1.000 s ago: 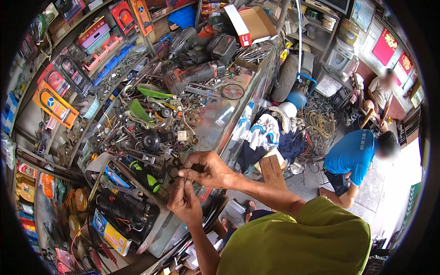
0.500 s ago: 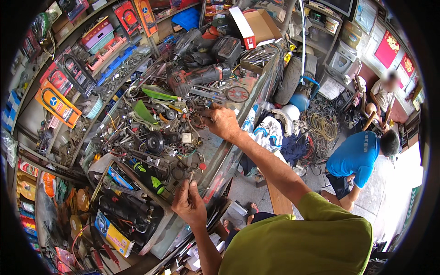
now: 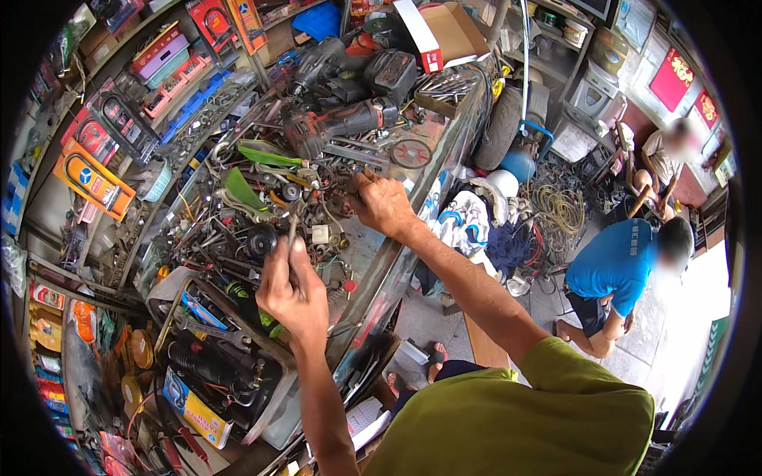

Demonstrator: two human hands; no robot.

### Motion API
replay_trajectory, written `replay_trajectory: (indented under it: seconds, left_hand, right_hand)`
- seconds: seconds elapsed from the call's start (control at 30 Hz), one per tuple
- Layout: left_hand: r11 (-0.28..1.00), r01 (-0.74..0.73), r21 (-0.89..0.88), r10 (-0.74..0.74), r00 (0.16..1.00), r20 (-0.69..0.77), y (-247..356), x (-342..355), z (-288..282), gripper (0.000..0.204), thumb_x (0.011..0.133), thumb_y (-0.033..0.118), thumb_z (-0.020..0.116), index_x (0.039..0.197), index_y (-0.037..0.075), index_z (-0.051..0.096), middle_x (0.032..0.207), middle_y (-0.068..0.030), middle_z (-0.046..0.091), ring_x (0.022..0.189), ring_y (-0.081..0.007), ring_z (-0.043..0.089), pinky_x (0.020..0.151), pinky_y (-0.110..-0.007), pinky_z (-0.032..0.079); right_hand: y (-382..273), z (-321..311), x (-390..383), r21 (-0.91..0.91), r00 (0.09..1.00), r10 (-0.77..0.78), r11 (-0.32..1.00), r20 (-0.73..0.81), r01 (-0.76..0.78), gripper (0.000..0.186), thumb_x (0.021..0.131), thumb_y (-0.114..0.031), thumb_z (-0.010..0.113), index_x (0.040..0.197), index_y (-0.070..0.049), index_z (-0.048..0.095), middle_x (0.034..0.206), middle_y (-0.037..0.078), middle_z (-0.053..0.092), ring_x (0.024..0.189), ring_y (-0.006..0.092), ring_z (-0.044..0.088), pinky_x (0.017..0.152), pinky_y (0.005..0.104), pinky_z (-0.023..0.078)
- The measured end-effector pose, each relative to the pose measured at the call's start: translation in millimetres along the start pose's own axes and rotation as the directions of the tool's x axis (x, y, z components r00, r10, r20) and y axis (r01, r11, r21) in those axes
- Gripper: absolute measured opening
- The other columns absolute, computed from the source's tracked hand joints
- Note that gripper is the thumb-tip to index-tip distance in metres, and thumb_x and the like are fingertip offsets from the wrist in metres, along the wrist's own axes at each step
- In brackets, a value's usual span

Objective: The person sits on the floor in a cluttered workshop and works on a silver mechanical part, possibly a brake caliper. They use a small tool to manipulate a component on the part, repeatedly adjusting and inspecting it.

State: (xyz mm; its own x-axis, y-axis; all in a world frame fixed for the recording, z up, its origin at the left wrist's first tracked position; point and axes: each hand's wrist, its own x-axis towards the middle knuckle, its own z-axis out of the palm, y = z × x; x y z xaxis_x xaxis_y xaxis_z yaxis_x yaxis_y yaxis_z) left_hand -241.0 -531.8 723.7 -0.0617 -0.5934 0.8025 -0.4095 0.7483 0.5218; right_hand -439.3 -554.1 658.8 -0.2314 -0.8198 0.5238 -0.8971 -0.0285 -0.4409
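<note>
Left hand (image 3: 292, 287) moved forward, pinching grey piece (image 3: 294, 228) | right hand (image 3: 382, 205) (can't tell grip) at clutter (image 3: 278, 202) | bare counter (image 3: 367, 254) near edge (image 3: 392, 260)

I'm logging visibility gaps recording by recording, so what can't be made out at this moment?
- Head view: whatever the right hand may touch in the pile of parts; its own fingers hide it.
- Head view: the lower end of the thin piece in the left hand; fingers cover it.
- Head view: the rest of the dark panel; the upper edge cuts it off.
</note>
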Motion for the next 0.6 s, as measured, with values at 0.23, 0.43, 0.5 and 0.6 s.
replay_trajectory:
  seconds: [0.23,0.43,0.5,0.6]
  left_hand:
    - [0.979,-0.102,0.174,0.109,0.994,-0.026,-23.2,-2.8,15.5,0.012,0.086,0.004,0.066,0.095,-0.005,0.066,0.073,-0.0166,0.063,0.057,-0.0321,0.062,0.047,-0.038,0.045]
    - [0.972,-0.068,0.226,0.088,0.993,-0.079,-38.4,-6.1,17.6,0.012,0.086,0.005,0.065,0.094,-0.005,0.067,0.076,-0.0191,0.066,0.059,-0.0349,0.064,0.049,-0.039,0.048]
    - [0.978,-0.021,0.205,0.039,0.996,-0.083,-42.0,-6.9,15.6,0.013,0.086,0.005,0.065,0.094,-0.006,0.067,0.081,-0.0218,0.068,0.064,-0.0375,0.066,0.054,-0.039,0.051]
    - [0.985,0.085,0.152,-0.075,0.994,-0.074,-42.2,-6.9,12.5,0.014,0.087,0.005,0.064,0.094,-0.007,0.066,0.081,-0.0228,0.067,0.066,-0.0377,0.065,0.057,-0.04,0.051]
  right_hand:
    - [-9.8,-16.8,2.2,0.204,1.0,-0.018,0.979,-0.002,0.018,0.023,0.083,-0.026,0.067,0.088,-0.003,0.065,0.079,0.015,0.066,0.075,0.0362,0.064,0.068,0.0449,0.052]
    - [-23.2,-15.6,-0.8,0.148,0.985,-0.037,0.989,0.168,0.012,0.055,0.064,-0.053,0.081,0.083,-0.004,0.067,0.079,0.015,0.067,0.079,0.0331,0.067,0.071,0.0411,0.053]
    - [-34.3,-14.7,-3.3,0.107,0.976,-0.002,0.994,0.218,-0.022,0.052,0.063,-0.05,0.082,0.082,-0.004,0.067,0.081,0.012,0.067,0.083,0.0313,0.065,0.074,0.0394,0.051]
    - [-26.8,-7.6,-2.5,0.155,0.988,0.062,0.984,0.139,-0.084,0.037,0.069,-0.037,0.08,0.083,-0.005,0.067,0.081,0.012,0.068,0.078,0.0311,0.066,0.071,0.0385,0.052]
